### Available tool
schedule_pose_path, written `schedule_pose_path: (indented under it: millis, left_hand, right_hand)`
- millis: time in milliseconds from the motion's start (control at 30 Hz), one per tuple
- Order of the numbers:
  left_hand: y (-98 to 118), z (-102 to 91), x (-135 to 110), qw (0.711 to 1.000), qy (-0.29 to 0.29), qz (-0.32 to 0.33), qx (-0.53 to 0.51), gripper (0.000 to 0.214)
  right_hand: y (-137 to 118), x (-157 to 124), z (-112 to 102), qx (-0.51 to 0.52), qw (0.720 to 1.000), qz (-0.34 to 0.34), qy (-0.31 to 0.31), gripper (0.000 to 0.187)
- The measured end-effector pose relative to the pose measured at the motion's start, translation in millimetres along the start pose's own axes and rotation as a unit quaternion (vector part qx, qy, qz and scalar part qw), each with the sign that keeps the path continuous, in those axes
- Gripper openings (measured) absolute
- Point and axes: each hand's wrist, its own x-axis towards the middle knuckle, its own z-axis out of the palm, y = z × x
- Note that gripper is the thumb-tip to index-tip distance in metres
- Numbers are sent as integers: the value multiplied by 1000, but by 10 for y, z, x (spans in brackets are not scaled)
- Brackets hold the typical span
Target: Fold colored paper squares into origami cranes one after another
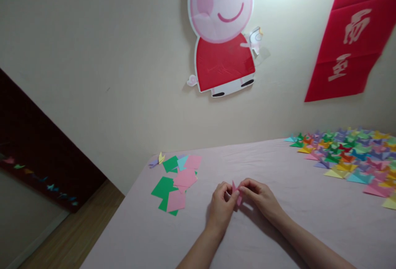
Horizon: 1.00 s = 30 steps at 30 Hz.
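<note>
A small piece of folded pink paper [239, 200] is held just above the pale pink sheet, near the middle of the view. One pointed end of it sticks up between my hands. My left hand [222, 205] pinches it from the left between thumb and fingers. From the right, the thumb and forefinger of my right hand [259, 197] are closed on the same paper. My fingers hide part of its shape. Left of my hands lie loose sheets of coloured paper [162, 187], green, pink and light blue, some overlapping.
Many folded paper birds [343, 166] in mixed colours stand in rows at the right. Two more folded pieces [161, 158] sit at the far left corner of the sheet-covered surface [247, 244]. A wall with a pink pig cutout [225, 60] and a red banner [349, 54] rises behind.
</note>
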Motion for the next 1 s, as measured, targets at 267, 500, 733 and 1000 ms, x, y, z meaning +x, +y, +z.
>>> schedule_pose_path:
  millis: [267, 500, 733, 1000]
  left_hand:
    - [61, -4, -42, 997, 2, 38, 72, 22]
    - [74, 9, -49, 995, -14, 62, 71, 16]
    - [74, -10, -74, 1000, 12, -24, -11, 13]
    - [109, 48, -104, 991, -2, 116, 61, 9]
  right_hand:
    - [-12, -24, 62, 10, 1000, 5, -7, 38]
    - [-58, -17, 13, 0, 997, -30, 69, 35]
    - [-40, -72, 55, -26, 999, -29, 16, 38]
    - [53, -105, 150, -33, 999, -30, 6, 32]
